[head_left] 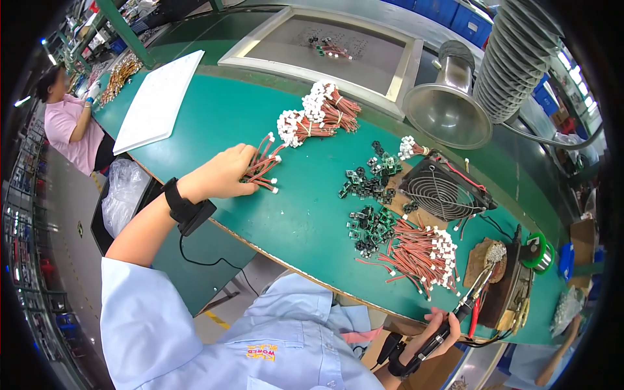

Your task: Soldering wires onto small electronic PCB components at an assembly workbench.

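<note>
I think I am part way, with a lot left. Up top on the green bench (305, 214), some wires are tied up in bundles (318, 117), so that bit looks done. Many more lie loose in a big pile (426, 253), and small black and green parts (372, 227) sit in heaps next to it, so those look like they are left. I can't tell if the wires I hold have any parts on them.

My left hand (224, 172) is curled round a few red wires (263, 170) with white ends, just below the bundles and well apart from the pile. My right hand (442, 333) is closed round a black tool (463, 311), near the low side of the pile. The tool points up toward a brown pad (475, 261).
</note>
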Action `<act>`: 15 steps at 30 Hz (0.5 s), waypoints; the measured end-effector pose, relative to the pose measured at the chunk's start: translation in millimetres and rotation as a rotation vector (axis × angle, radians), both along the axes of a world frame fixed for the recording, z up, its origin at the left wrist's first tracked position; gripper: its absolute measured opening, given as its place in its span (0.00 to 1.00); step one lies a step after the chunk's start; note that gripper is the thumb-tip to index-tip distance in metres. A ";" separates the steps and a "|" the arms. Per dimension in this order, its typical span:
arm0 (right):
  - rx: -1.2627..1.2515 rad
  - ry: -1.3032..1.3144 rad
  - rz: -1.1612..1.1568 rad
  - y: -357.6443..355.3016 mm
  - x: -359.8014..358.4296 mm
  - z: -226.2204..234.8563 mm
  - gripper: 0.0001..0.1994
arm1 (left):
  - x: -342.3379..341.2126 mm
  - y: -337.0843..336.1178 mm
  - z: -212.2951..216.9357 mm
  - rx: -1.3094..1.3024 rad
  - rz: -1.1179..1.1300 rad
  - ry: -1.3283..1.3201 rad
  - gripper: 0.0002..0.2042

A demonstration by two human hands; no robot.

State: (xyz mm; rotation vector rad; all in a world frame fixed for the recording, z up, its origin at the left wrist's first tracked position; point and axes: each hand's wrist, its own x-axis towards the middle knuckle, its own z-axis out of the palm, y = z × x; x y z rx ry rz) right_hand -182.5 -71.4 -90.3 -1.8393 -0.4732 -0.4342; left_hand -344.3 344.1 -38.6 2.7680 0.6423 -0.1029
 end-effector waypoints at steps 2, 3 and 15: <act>0.013 -0.015 0.002 1.6 3.6 0.5 0.12 | -3.2 -3.7 -0.5 -0.023 0.002 -0.002 0.22; 0.027 -0.017 0.027 2.6 8.4 -2.9 0.12 | -4.2 -7.3 -1.1 -0.022 0.005 -0.013 0.18; 0.092 0.012 0.061 3.1 20.4 -23.0 0.12 | 74.8 50.8 105.7 0.288 -0.065 -0.297 0.11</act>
